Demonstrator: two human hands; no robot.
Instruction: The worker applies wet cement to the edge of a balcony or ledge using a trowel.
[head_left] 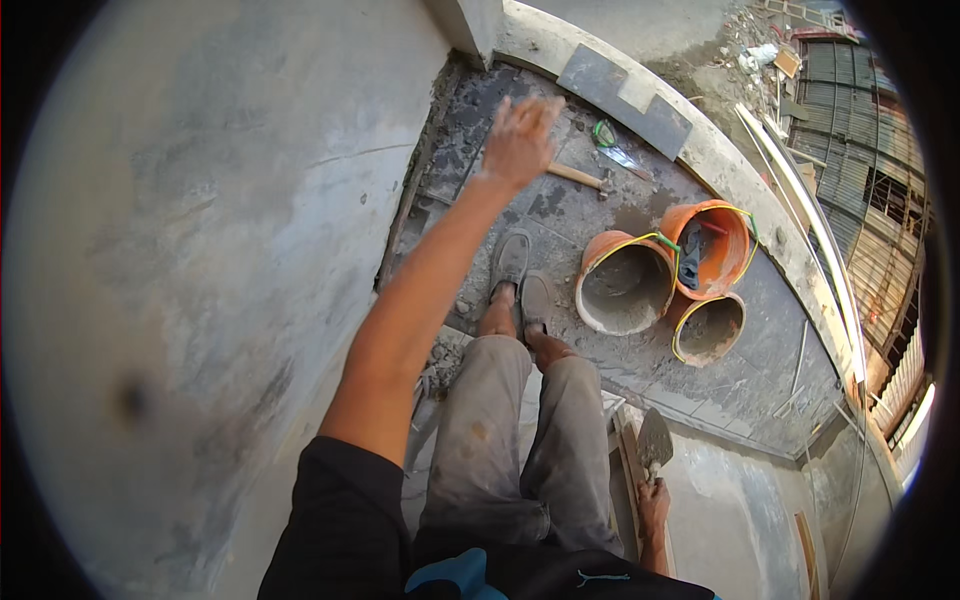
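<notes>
My left hand [522,140] reaches forward above the dark, dirty floor, beside the plastered wall. Its fingers look stretched out, a little blurred, and nothing shows in them. Just below and right of it lies a hammer [577,177] with a wooden handle, partly behind the hand. Low on the right, my right hand [653,506] grips the handle of a trowel [655,440], whose grey blade points away from me. Right of the hammer is a green-handled tool [606,134] with a shiny blade; its exact kind is unclear.
Three mortar-stained buckets stand right of my feet: one orange [598,252], one with dark cloth inside [738,240], one smaller [735,340]. Grey tile pieces [592,76] lie along the curved ledge [690,125]. A plastered wall [230,200] rises at left. Rubble lies near my shoes [510,260].
</notes>
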